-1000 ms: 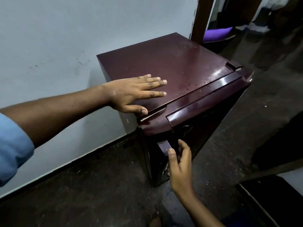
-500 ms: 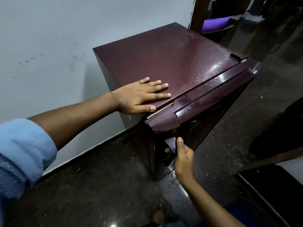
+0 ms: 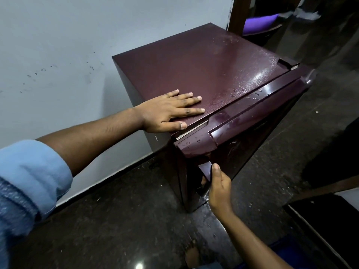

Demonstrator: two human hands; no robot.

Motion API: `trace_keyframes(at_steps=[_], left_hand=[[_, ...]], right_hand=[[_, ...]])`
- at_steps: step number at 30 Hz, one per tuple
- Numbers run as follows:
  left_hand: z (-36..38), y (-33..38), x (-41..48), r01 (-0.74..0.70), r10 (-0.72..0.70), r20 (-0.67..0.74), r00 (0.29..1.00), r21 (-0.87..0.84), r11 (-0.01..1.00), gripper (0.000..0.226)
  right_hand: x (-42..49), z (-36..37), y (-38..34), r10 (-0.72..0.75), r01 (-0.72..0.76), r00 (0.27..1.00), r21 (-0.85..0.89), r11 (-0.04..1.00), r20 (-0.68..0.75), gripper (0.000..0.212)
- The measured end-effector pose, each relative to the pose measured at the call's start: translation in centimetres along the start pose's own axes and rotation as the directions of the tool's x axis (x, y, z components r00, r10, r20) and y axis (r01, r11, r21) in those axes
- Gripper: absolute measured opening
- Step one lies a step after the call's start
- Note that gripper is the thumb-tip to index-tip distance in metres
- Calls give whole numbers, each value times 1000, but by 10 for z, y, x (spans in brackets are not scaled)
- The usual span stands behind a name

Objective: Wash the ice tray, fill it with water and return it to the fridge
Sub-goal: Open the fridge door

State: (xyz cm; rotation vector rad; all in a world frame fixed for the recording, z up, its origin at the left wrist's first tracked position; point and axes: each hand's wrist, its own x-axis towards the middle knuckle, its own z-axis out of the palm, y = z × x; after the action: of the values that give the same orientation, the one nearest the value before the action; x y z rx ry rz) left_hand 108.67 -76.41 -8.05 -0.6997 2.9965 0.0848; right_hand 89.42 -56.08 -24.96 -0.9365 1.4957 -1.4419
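Observation:
A small maroon fridge (image 3: 204, 70) stands against the pale wall, its top wet with droplets near the front. My left hand (image 3: 167, 113) lies flat on the top's near corner, fingers spread, holding nothing. Below the front edge, my right hand (image 3: 219, 187) is closed around the door handle (image 3: 206, 171), thumb on its upper end. The door (image 3: 252, 121) looks shut or barely ajar; a thin pale strip shows at its near top corner. No ice tray is in sight.
The pale wall (image 3: 58, 55) runs along the left. Dark speckled floor (image 3: 116, 220) surrounds the fridge. A dark low piece with a pale edge (image 3: 320, 230) sits at bottom right. A wooden door frame (image 3: 237, 14) and a purple cushion (image 3: 260, 22) lie behind the fridge.
My right hand went from reaching at the door handle with fingers apart to closing around it. My left hand stayed flat on the fridge top. The view shifted slightly.

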Motion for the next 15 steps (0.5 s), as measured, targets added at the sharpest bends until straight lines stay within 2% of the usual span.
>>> trace_keyframes(at_steps=[6, 10, 15], left_hand=[[-1, 1, 0, 6, -6, 11, 1000, -5, 1000, 65], [-1, 2, 0, 14, -13, 5, 1000, -6, 1000, 66], [2, 2, 0, 21, -21, -3, 1000, -7, 1000, 66]], right_hand=[[1, 1, 3, -17, 16, 1000, -41, 999, -20, 60], [-1, -1, 1, -50, 48, 999, -65, 997, -17, 64], [-11, -21, 1, -63, 61, 995, -36, 998, -83, 57]])
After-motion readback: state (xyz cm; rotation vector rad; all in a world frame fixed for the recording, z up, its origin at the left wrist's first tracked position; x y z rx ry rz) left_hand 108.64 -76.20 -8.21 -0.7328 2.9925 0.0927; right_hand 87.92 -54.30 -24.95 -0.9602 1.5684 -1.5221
